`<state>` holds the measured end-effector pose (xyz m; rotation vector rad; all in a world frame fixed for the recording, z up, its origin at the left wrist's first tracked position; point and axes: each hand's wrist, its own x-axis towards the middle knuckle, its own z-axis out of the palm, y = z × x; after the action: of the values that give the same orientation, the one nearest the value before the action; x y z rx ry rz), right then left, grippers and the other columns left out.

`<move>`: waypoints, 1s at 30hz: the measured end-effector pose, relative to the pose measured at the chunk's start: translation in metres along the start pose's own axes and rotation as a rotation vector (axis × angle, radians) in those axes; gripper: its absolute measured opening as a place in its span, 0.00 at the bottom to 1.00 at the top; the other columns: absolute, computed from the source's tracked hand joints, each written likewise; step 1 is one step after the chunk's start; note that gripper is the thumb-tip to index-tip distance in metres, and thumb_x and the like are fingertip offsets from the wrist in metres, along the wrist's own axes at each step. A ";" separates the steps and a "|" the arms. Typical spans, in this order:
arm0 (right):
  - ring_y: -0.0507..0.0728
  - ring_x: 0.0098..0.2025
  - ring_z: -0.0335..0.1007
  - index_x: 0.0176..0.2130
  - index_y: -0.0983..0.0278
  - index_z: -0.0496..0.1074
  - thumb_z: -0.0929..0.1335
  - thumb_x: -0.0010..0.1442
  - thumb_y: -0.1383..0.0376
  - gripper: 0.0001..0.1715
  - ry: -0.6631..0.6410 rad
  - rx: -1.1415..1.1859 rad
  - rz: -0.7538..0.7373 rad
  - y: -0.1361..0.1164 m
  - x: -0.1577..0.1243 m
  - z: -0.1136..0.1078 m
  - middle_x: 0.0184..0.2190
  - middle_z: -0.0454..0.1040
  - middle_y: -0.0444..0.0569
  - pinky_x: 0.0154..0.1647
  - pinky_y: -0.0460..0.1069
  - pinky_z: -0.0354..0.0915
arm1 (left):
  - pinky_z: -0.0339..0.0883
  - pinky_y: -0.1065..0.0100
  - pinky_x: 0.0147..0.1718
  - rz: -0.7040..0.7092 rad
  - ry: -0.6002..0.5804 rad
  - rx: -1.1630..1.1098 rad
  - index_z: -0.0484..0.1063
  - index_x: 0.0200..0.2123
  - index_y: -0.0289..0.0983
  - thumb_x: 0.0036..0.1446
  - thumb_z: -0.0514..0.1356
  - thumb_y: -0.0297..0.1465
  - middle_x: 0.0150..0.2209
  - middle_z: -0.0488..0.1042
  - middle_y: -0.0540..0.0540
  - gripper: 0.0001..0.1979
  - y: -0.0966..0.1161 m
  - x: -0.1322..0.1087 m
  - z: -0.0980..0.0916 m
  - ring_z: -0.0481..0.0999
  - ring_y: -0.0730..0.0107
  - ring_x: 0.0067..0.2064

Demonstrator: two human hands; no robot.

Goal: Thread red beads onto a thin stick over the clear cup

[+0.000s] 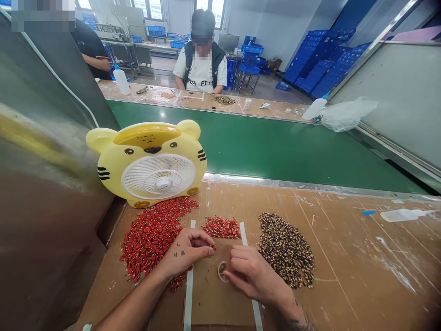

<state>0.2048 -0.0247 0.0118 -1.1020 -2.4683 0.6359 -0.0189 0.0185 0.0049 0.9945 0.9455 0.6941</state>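
Observation:
My left hand [193, 248] is closed in a pinch, with a small red piece [214, 247] at its fingertips. My right hand [253, 271] is curled around the right side of a small clear round container [221, 272], whose rim faces up; the fingers hide part of it. Both hands are over a brown board [220, 308] with pale tape down its sides. A large heap of red pieces with pale tips [151, 234] lies beside my left hand. Beyond the hands is a smaller red pile [221, 227]. Black-and-tan pieces [285, 248] are heaped right of my right hand.
A yellow animal-shaped fan [158, 165] stands behind the red heap. Past the table edge runs a green conveyor belt [275, 147]. A white squeeze bottle [401, 215] lies at the right. Across the belt sits a person [201, 64]; a metal panel [44, 184] is on the left.

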 end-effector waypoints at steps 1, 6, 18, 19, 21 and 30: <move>0.53 0.28 0.60 0.23 0.63 0.65 0.64 0.67 0.65 0.19 0.009 0.032 0.012 0.001 -0.001 -0.002 0.22 0.65 0.44 0.29 0.48 0.54 | 0.62 0.74 0.29 0.005 -0.004 -0.008 0.79 0.28 0.34 0.44 0.69 0.27 0.26 0.77 0.50 0.05 -0.001 0.000 0.000 0.72 0.74 0.27; 0.53 0.26 0.63 0.26 0.63 0.70 0.66 0.66 0.62 0.17 0.271 0.285 0.113 0.002 -0.004 -0.012 0.21 0.66 0.44 0.28 0.48 0.57 | 0.61 0.74 0.28 -0.017 -0.020 -0.045 0.79 0.28 0.33 0.44 0.69 0.28 0.24 0.77 0.50 0.05 0.001 0.000 0.001 0.72 0.75 0.26; 0.53 0.25 0.61 0.26 0.63 0.72 0.68 0.64 0.64 0.14 0.541 0.412 0.219 0.000 0.008 -0.002 0.21 0.66 0.43 0.27 0.48 0.57 | 0.63 0.73 0.29 -0.025 -0.050 -0.041 0.80 0.29 0.33 0.44 0.70 0.29 0.26 0.79 0.48 0.06 0.001 -0.001 0.004 0.75 0.71 0.28; 0.53 0.25 0.62 0.26 0.63 0.72 0.68 0.63 0.64 0.14 0.539 0.411 0.215 0.000 0.008 -0.001 0.21 0.66 0.43 0.27 0.48 0.57 | 0.63 0.73 0.29 -0.025 -0.058 -0.044 0.80 0.29 0.33 0.44 0.70 0.29 0.26 0.79 0.48 0.06 0.002 -0.002 0.004 0.75 0.71 0.28; 0.52 0.24 0.61 0.26 0.63 0.71 0.68 0.63 0.65 0.14 0.534 0.401 0.206 -0.001 0.008 0.000 0.21 0.66 0.43 0.26 0.48 0.57 | 0.63 0.73 0.30 -0.021 -0.069 -0.053 0.80 0.29 0.33 0.45 0.70 0.29 0.26 0.79 0.48 0.06 0.003 -0.002 0.004 0.75 0.72 0.28; 0.52 0.24 0.63 0.26 0.63 0.71 0.69 0.62 0.67 0.13 0.535 0.344 0.177 -0.001 0.011 0.001 0.21 0.67 0.43 0.27 0.47 0.58 | 0.64 0.73 0.30 -0.016 -0.082 -0.078 0.81 0.29 0.33 0.46 0.70 0.28 0.25 0.79 0.48 0.05 0.002 -0.002 0.003 0.75 0.72 0.28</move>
<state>0.1976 -0.0171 0.0131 -1.1725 -1.7508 0.6785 -0.0168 0.0164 0.0084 0.9387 0.8485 0.6669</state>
